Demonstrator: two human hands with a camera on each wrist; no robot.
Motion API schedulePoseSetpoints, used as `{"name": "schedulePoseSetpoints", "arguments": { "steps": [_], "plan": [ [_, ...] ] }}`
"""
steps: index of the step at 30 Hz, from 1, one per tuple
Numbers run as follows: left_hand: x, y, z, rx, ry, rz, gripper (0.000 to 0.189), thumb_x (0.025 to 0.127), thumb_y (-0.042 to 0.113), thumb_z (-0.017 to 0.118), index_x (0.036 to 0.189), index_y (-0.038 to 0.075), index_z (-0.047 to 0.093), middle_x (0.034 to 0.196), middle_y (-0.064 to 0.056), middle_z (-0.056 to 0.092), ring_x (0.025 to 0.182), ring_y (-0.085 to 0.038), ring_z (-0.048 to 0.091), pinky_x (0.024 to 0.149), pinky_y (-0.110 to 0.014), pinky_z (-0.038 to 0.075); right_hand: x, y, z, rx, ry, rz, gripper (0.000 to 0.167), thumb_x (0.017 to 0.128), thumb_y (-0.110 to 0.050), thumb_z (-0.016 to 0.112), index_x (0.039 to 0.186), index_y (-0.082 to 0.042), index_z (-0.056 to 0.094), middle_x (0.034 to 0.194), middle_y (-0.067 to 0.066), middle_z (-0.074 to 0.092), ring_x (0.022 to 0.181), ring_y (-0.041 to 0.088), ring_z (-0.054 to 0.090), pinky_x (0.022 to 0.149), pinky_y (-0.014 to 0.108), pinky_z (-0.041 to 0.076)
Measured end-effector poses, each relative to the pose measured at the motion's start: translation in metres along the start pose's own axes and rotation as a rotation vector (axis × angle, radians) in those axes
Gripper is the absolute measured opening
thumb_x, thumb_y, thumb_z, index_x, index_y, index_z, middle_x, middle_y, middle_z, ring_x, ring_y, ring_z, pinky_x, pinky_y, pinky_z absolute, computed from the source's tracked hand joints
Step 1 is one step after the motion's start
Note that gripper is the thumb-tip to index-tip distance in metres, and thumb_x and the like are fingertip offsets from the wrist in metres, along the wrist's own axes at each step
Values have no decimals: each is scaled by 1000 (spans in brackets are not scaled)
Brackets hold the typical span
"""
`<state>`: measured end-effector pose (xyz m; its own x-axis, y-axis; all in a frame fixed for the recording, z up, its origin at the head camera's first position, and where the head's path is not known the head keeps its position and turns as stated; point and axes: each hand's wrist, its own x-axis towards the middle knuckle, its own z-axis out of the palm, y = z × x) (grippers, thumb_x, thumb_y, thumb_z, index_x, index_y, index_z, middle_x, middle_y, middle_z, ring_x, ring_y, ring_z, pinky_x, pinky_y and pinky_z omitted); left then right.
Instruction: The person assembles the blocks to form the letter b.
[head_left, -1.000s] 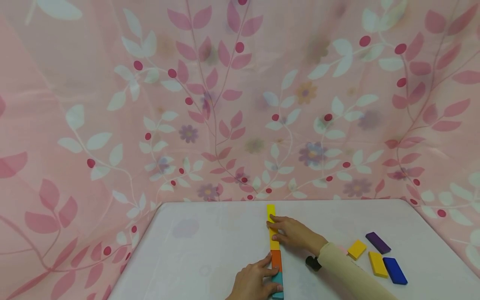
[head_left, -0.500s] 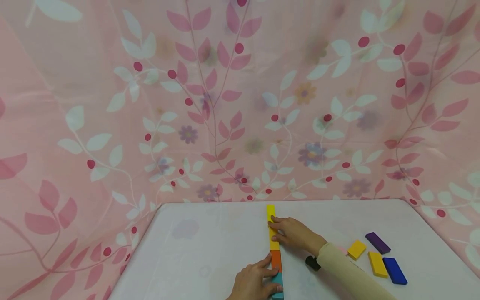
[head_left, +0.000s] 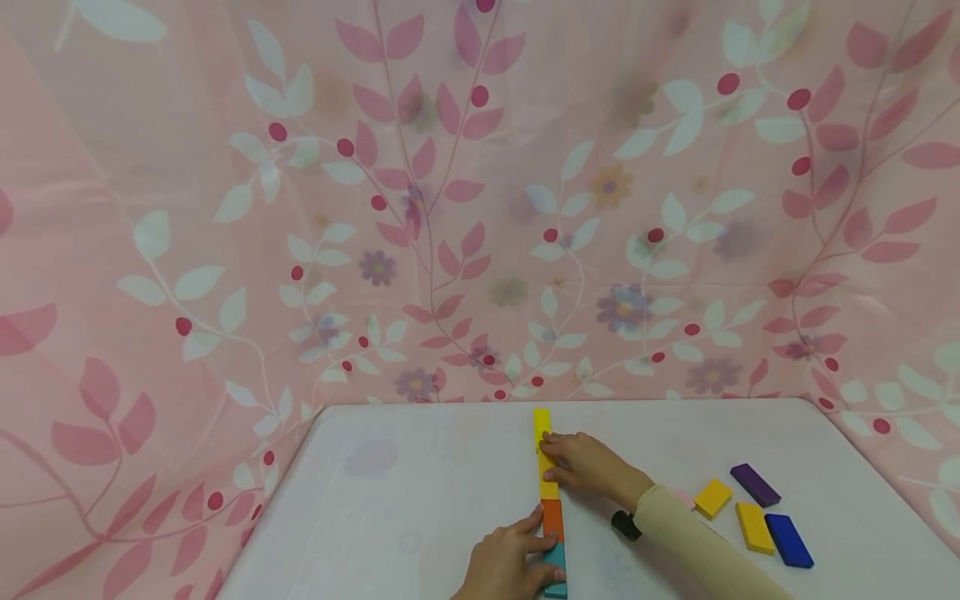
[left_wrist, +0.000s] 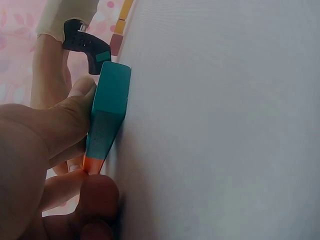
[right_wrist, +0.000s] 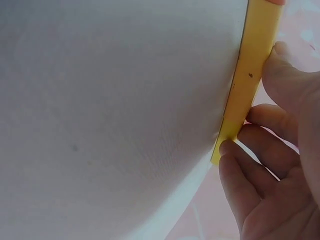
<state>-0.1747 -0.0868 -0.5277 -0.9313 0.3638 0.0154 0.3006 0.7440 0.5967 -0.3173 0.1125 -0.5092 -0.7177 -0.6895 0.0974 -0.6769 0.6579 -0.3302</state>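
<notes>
In the head view a straight row of flat blocks runs away from me, lying along the table [head_left: 420,500]. A teal block [head_left: 556,557] is nearest, then an orange block [head_left: 552,518], with yellow blocks [head_left: 542,417] at the far end. My left hand [head_left: 504,560] rests on the near end: thumb on the teal block, fingers over the orange block and at its left edge. From the right, my right hand [head_left: 592,462] touches the yellow blocks. In the right wrist view its fingertips and thumb [right_wrist: 279,57] lie along the yellow strip's side and top.
Loose blocks lie to the right: a purple block [head_left: 756,485], two yellow blocks [head_left: 755,527] and a blue block [head_left: 790,541]. A pink piece [head_left: 684,499] is partly hidden by the right sleeve [head_left: 697,533]. A pink leaf-patterned curtain [head_left: 450,250] hangs behind the table.
A right-hand finger that reached to the row's left edge has drawn back slightly toward the right. The left hand and the blocks look the same.
</notes>
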Motion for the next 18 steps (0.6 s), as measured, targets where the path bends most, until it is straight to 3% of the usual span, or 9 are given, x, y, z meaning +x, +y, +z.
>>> {"name": "schedulePoseSetpoints", "arguments": {
  "steps": [18],
  "plan": [
    [0, 1, 0, 1, 2, -2, 49, 84, 49, 88, 125, 24, 80, 151, -7, 63, 122, -28, 73, 82, -47, 65, -4, -1, 3, -82, 63, 5, 57, 94, -41, 79, 136, -4, 71, 144, 14, 68, 130, 35, 66, 106, 50, 55]
  ]
}}
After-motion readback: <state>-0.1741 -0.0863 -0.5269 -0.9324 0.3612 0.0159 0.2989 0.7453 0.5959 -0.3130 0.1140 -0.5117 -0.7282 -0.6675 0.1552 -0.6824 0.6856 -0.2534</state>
